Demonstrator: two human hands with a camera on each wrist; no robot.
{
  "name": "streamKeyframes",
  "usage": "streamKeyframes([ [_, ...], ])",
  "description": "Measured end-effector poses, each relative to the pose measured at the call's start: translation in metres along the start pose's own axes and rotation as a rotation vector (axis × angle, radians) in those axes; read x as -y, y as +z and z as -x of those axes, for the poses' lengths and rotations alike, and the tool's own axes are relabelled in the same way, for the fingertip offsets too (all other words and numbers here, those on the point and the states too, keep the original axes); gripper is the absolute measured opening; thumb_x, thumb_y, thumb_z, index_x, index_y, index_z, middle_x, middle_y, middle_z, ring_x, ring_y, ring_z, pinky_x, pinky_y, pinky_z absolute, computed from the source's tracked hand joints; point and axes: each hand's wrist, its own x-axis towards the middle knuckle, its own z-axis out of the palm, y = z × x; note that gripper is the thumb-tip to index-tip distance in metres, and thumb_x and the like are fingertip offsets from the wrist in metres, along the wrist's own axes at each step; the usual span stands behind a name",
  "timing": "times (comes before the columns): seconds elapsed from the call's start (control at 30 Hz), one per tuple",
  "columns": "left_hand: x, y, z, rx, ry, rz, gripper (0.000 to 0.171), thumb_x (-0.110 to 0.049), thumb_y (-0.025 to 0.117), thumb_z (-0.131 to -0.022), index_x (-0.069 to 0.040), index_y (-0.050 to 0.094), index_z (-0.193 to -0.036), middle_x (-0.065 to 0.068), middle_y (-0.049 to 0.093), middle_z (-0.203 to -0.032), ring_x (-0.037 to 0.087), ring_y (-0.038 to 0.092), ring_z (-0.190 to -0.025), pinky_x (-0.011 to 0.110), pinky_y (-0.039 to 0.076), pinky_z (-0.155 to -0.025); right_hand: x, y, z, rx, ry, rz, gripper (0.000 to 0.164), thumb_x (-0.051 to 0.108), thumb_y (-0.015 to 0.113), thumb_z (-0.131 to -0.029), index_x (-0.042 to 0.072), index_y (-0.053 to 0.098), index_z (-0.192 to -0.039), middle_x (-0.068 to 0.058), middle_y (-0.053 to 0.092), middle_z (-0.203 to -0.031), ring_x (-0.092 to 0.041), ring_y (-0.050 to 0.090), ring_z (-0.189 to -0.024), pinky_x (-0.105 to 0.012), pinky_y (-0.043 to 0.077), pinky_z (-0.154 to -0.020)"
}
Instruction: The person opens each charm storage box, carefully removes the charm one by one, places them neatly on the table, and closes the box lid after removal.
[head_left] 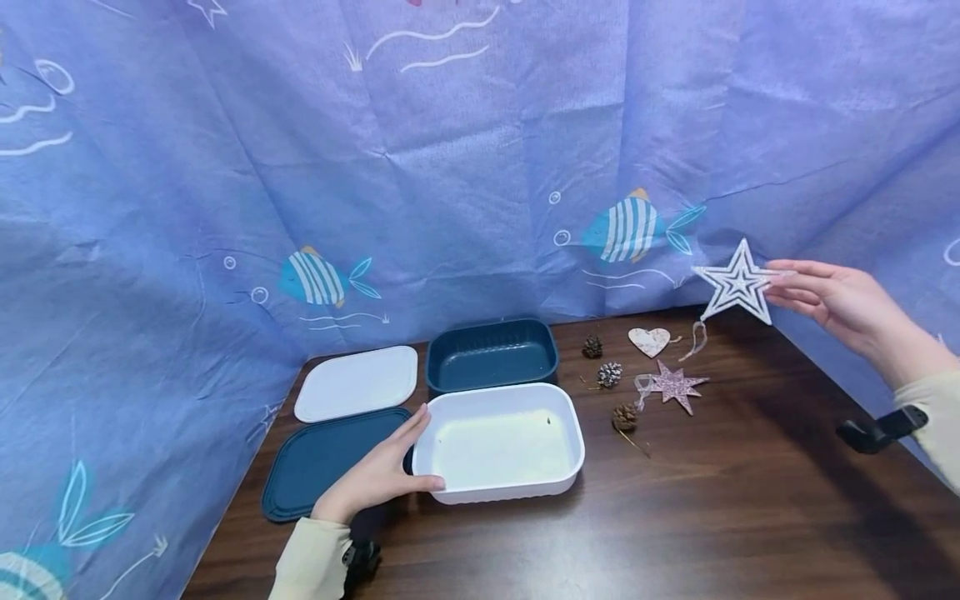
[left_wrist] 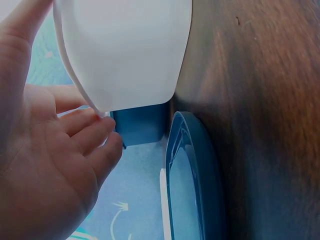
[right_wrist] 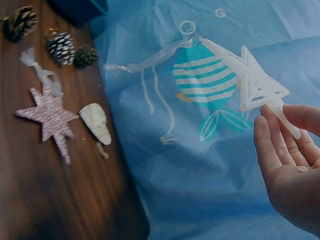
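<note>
My right hand [head_left: 843, 300] pinches a glittery white star ornament [head_left: 739, 282] by one point, thumb against fingers, raised over the table's back right. A ribbon loop [head_left: 698, 337] hangs from the star; in the right wrist view the star [right_wrist: 260, 82] is seen nearly edge-on. My left hand [head_left: 382, 471] holds the left end of a white rectangular container [head_left: 498, 450], thumb at the near corner and fingers at the far one. The left wrist view shows the fingertips [left_wrist: 107, 125] against the container's rim. Small dark specks lie inside the container.
Behind the white container stands a dark blue container [head_left: 492, 357]. A white lid [head_left: 357, 383] and a dark blue lid [head_left: 322, 462] lie to the left. On the right are several pinecones [head_left: 624, 417], a heart ornament [head_left: 649, 341] and a pink star [head_left: 676, 387]. A fish-print cloth [head_left: 465, 208] hangs behind.
</note>
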Motion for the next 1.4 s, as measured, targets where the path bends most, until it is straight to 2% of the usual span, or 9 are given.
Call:
streamKeyframes([
  [0.13, -0.001, 0.0, 0.001, 0.004, -0.005, -0.002, 0.112, -0.066, 0.075, -0.079, -0.017, 0.019, -0.162, 0.0, 0.01, -0.169, 0.027, 0.019, -0.152, 0.058, 0.029, -0.114, -0.012, -0.01, 0.012, 0.046, 0.015, 0.025, 0.04, -0.013, 0.04, -0.103, 0.003, 0.076, -0.11, -0.01, 0.075, -0.104, -0.021, 0.074, -0.093, -0.029, 0.057, -0.084],
  [0.4, -0.001, 0.001, 0.001, -0.008, -0.013, -0.005, 0.111, -0.064, 0.076, -0.079, -0.019, 0.02, -0.162, 0.0, 0.011, -0.169, 0.028, 0.02, -0.152, 0.058, 0.03, -0.114, -0.026, -0.023, 0.032, 0.049, 0.031, 0.178, 0.042, -0.01, 0.042, -0.104, 0.012, 0.077, -0.112, -0.002, 0.075, -0.106, -0.013, 0.072, -0.094, -0.023, 0.056, -0.083],
  [0.7, -0.001, 0.002, -0.002, 0.004, -0.005, 0.002, 0.111, -0.066, 0.076, -0.079, -0.02, 0.019, -0.162, -0.005, 0.009, -0.169, 0.027, 0.019, -0.152, 0.058, 0.029, -0.114, -0.047, -0.031, 0.05, 0.166, -0.008, 0.207, 0.049, -0.019, 0.035, -0.101, 0.005, 0.074, -0.118, -0.004, 0.074, -0.115, -0.012, 0.071, -0.102, -0.025, 0.055, -0.085],
  [0.8, 0.0, 0.001, -0.002, 0.002, -0.002, 0.004, 0.111, -0.066, 0.076, -0.079, -0.02, 0.018, -0.162, -0.006, 0.008, -0.169, 0.026, 0.019, -0.152, 0.058, 0.029, -0.115, -0.055, -0.031, 0.053, 0.194, -0.006, 0.239, 0.05, -0.019, 0.035, -0.1, 0.006, 0.073, -0.12, -0.003, 0.074, -0.117, -0.011, 0.07, -0.103, -0.025, 0.055, -0.086],
  [1.13, 0.001, 0.0, -0.001, 0.011, 0.001, 0.011, 0.112, -0.066, 0.075, -0.079, -0.02, 0.017, -0.162, -0.002, 0.009, -0.169, 0.027, 0.017, -0.152, 0.057, 0.028, -0.115, -0.086, -0.03, 0.063, 0.174, 0.061, 0.313, 0.043, -0.014, 0.044, -0.1, 0.01, 0.075, -0.118, 0.0, 0.074, -0.114, -0.01, 0.071, -0.1, -0.026, 0.056, -0.085],
  [1.2, 0.002, 0.0, -0.001, 0.011, -0.003, 0.009, 0.112, -0.066, 0.075, -0.079, -0.02, 0.017, -0.162, -0.004, 0.008, -0.169, 0.026, 0.017, -0.152, 0.057, 0.028, -0.115, -0.092, -0.031, 0.064, 0.19, 0.079, 0.302, 0.044, -0.014, 0.042, -0.101, 0.011, 0.075, -0.118, -0.001, 0.074, -0.113, -0.011, 0.071, -0.1, -0.027, 0.056, -0.085],
  [1.4, 0.002, 0.0, -0.002, 0.007, -0.008, 0.002, 0.112, -0.067, 0.075, -0.078, -0.021, 0.017, -0.162, -0.006, 0.008, -0.168, 0.025, 0.017, -0.152, 0.057, 0.028, -0.116, -0.107, -0.037, 0.069, 0.223, 0.13, 0.133, 0.044, -0.014, 0.039, -0.103, 0.007, 0.074, -0.119, -0.008, 0.074, -0.114, -0.016, 0.071, -0.103, -0.031, 0.055, -0.088],
])
